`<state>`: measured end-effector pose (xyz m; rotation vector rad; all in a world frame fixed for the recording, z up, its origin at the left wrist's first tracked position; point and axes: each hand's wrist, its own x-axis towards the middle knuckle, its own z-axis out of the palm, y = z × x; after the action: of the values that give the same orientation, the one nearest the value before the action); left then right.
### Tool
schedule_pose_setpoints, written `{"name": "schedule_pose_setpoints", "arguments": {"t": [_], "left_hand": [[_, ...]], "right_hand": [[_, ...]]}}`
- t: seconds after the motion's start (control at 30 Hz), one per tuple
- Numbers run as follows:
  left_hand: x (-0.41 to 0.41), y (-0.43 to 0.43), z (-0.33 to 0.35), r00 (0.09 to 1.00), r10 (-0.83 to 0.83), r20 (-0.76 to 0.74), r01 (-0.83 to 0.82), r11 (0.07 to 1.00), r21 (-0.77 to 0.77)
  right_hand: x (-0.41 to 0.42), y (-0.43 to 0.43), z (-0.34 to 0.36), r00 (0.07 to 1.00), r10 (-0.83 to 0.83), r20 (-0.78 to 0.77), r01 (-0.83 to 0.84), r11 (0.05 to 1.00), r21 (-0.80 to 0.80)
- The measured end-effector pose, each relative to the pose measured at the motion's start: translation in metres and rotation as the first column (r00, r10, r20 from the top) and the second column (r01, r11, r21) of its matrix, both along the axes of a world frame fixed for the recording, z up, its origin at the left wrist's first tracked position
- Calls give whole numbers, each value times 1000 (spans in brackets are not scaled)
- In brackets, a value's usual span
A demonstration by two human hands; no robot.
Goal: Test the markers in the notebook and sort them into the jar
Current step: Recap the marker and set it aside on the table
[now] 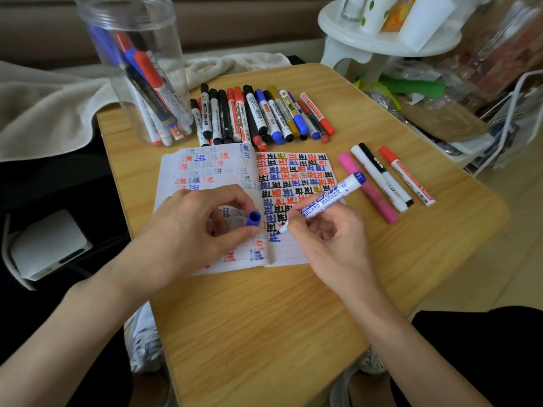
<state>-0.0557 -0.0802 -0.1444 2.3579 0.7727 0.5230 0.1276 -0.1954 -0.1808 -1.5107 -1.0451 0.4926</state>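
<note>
Right hand (329,239): fingers curled round the uncapped blue marker (326,198), writing grip. The tip touches the right page of the notebook (211,171) and the barrel slants up and away to the right.

Left hand (188,230): rests on the left page, with thumb and fingers pinching the blue cap (254,218). My hands are near each other but apart, either side of the fold.

The notebook lies open under both hands on the wooden counter (264,333). A beige towel (44,113) lies beyond my left hand and a white stool (382,45) stands beyond my right.

Counts:
- One clear jar (132,69) beyond my left hand, upright, holding several markers. I cannot tell how many.
- One overlapping row of markers (258,116) beyond both hands: over ten.
- Four loose markers (385,180) just right of my right hand.
</note>
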Motion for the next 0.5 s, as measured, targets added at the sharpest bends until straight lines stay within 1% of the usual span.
{"name": "schedule_pose_setpoints", "arguments": {"t": [0.13,0.17,0.27,0.33,0.43,0.5], "left_hand": [[0,-1,0,1000,2,-1,-2,1000,10],[0,-1,0,1000,0,3,0,1000,8],[-2,-2,-1,999,4,37,-4,1000,1],[-1,-2,-2,997,25,71,-24,999,-22],[-1,-2,-3,993,43,111,-39,999,-37],[0,-2,-4,992,46,120,-43,999,-32]], "right_hand": [[-1,-1,2,1000,-3,20,4,999,-43],[-2,-1,3,1000,-3,5,3,999,-36],[-1,-1,8,994,-15,-108,15,1000,-4],[1,-3,12,983,-25,-180,23,1000,-14],[5,-5,21,948,-29,-318,24,999,-22],[7,-6,27,926,-27,-377,22,1000,-16]]}}
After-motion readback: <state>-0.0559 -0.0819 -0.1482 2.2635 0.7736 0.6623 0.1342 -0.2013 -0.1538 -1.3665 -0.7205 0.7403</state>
